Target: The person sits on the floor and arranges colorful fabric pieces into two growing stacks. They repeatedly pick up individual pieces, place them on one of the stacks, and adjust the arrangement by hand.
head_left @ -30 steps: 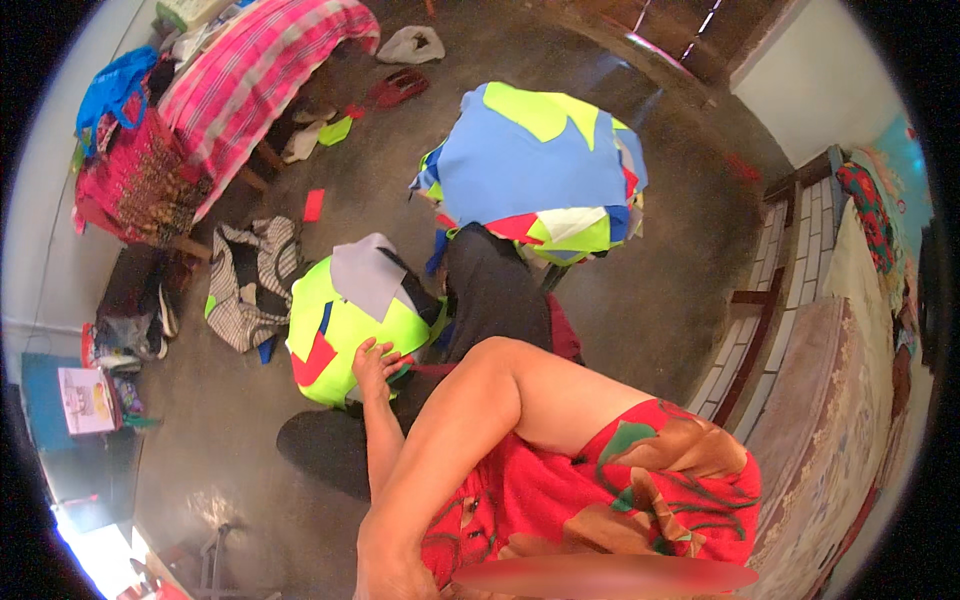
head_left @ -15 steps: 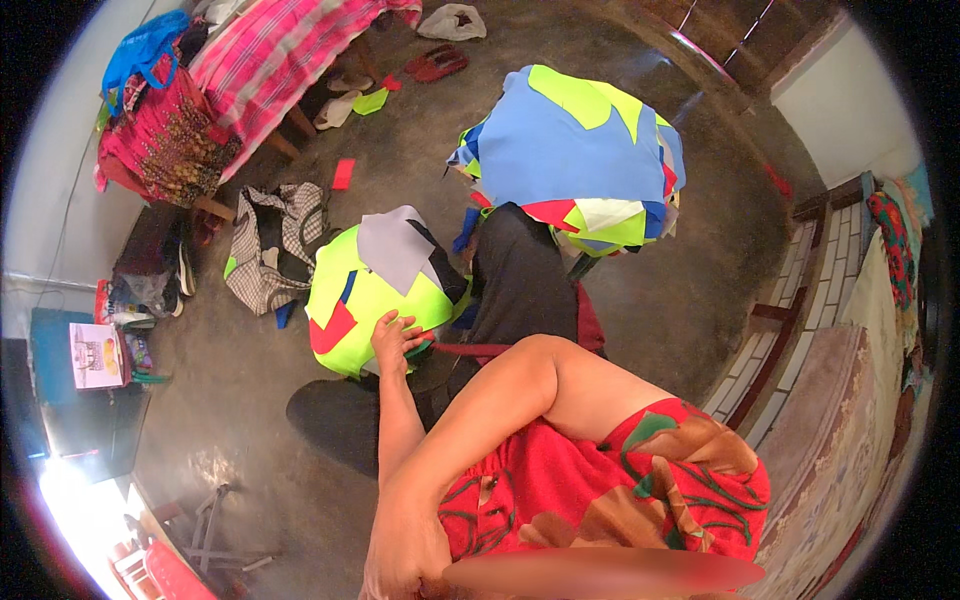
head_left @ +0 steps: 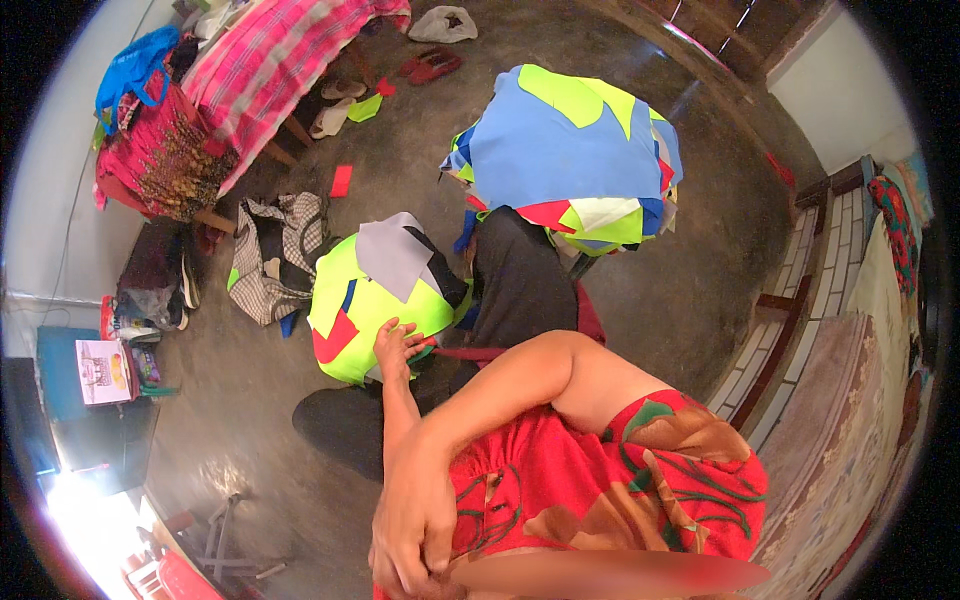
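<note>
The left hand [head_left: 397,345] lies flat and open on the near pile of cut fabric pieces [head_left: 375,295] on the floor. The right hand [head_left: 415,525] rests loosely curled on the red dress [head_left: 600,480], holding nothing. Pressing on the pile's edge could make the loose top pieces slide off.

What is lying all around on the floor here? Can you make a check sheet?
Surface: bare grey floor, no table.
Job's things: yellow-green cloth pile with a grey piece on top; a bigger blue-topped cloth pile behind it; a dark cloth between them.
Clutter: checked cloth, red scrap, red sandals, black cloth by the knees.
Fingers: left hand rests flat on the yellow-green pile; right hand lies by the left forearm, over a red patterned garment, its grip unclear.
Cables: nothing seen.
Surroundings: bed with a pink checked cover at upper left; wooden frame at right.
</note>
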`<action>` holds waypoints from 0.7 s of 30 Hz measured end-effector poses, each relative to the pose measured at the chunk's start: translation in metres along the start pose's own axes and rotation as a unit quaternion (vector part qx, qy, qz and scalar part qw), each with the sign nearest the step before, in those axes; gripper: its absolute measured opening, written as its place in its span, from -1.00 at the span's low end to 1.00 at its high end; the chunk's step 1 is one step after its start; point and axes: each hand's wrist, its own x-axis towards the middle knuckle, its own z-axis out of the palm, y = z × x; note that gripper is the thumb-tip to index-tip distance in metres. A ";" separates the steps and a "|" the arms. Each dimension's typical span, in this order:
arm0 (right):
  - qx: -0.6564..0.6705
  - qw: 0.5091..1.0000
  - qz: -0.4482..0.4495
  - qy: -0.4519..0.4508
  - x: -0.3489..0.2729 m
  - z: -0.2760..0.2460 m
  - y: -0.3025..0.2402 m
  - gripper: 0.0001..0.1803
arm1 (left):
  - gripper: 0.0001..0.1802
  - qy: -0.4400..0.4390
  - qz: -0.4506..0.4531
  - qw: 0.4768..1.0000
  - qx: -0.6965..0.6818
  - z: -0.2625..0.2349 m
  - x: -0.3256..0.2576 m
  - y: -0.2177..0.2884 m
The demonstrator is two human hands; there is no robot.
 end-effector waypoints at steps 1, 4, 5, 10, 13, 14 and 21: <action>-0.014 1.000 0.011 0.020 -0.012 -0.002 0.000 -0.65 | -0.60 0.000 -0.002 1.000 -0.003 0.000 0.001 -0.001; -0.143 0.946 0.153 0.247 -0.091 -0.011 -0.036 -0.73 | -0.58 0.007 0.013 1.000 -0.022 -0.005 0.002 -0.004; -0.114 0.914 0.242 0.304 -0.116 -0.015 -0.066 -0.75 | -0.58 -0.010 0.036 0.999 0.008 -0.006 -0.001 -0.003; -0.562 0.343 0.385 0.647 -0.243 0.015 -0.224 -0.87 | -0.63 0.003 0.006 1.000 -0.023 0.010 -0.005 0.005; -0.697 0.108 0.451 0.547 -0.256 0.033 -0.297 -0.74 | -0.67 0.027 -0.005 0.999 -0.022 0.000 -0.002 -0.001; -0.745 0.069 0.478 0.461 -0.266 0.040 -0.313 -0.68 | -0.68 0.027 -0.005 0.999 -0.023 0.001 -0.002 -0.002; -0.615 0.095 0.616 0.483 -0.331 0.062 -0.328 -0.50 | -0.70 0.017 0.004 1.000 -0.017 0.001 -0.002 -0.002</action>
